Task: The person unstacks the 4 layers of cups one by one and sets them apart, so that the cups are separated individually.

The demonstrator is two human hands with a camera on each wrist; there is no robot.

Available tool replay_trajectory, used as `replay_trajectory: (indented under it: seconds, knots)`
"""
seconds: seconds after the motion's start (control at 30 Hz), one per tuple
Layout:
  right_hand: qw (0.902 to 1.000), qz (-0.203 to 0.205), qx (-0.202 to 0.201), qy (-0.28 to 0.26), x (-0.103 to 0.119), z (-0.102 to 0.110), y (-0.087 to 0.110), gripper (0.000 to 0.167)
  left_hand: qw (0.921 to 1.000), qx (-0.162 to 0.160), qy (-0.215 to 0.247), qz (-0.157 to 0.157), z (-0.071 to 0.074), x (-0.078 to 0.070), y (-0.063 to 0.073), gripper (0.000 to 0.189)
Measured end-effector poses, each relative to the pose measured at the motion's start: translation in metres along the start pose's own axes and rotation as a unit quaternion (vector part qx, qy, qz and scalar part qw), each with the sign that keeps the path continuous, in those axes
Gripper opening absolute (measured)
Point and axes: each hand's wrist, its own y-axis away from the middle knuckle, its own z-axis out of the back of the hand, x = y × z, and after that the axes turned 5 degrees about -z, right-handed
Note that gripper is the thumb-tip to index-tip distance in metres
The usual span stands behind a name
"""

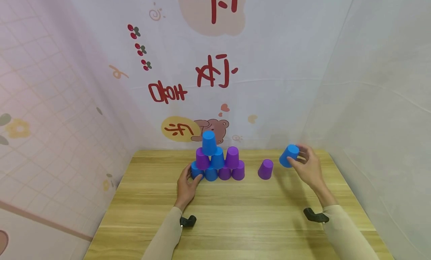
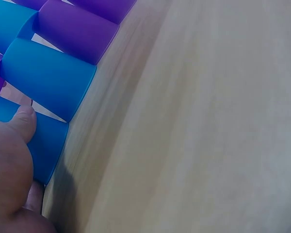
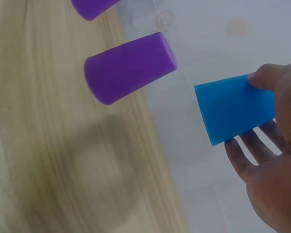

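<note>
Upside-down plastic cups form a stepped stack on the table. Its bottom row has blue cups on the left and purple ones on the right. Above are a purple cup (image 1: 202,159), a blue cup (image 1: 217,158) and another purple cup (image 1: 232,158). One blue cup (image 1: 209,143) tops the left pair. My left hand (image 1: 186,187) grips the leftmost bottom blue cup (image 2: 51,145), thumb in front. To the right, my right hand (image 1: 308,167) holds a slightly tilted blue cup (image 3: 235,107) above the table, between thumb and fingers. A single purple cup (image 1: 265,169) stands between it and the stack.
The wooden table (image 1: 232,219) meets a white printed cloth (image 1: 276,103) close behind the cups. More cloth hangs along the left and right sides. A dark wrist strap mount (image 1: 315,215) sits on the right sleeve, another on the left.
</note>
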Motion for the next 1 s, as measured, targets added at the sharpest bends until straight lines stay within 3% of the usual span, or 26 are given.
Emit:
replay_trajectory:
  seconds: [0.57, 1.0]
  knots:
    - [0.9992, -0.019, 0.034, 0.009, -0.028, -0.02, 0.014, 0.063, 0.9998, 0.008, 0.009, 0.018, 0.002, -0.002, -0.001, 0.069]
    - [0.9982, -0.035, 0.048, -0.004, -0.047, -0.034, 0.02, 0.062, 0.9999, 0.008, 0.007, 0.011, 0.001, -0.001, -0.001, 0.069]
